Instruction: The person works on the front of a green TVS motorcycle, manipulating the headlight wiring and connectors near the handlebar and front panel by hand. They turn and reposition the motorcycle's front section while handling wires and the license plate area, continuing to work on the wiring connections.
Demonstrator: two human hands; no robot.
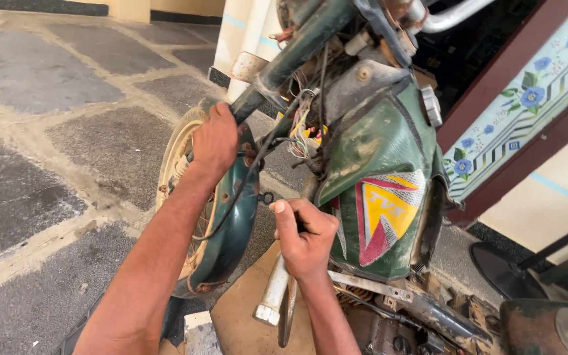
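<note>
Head view: cables (300, 128) beside green tank (379, 164).

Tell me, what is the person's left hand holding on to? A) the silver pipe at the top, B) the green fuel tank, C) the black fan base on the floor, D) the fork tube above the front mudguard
D: the left hand is wrapped around the dark fork tube just above the green front mudguard, away from the fuel tank.
</note>
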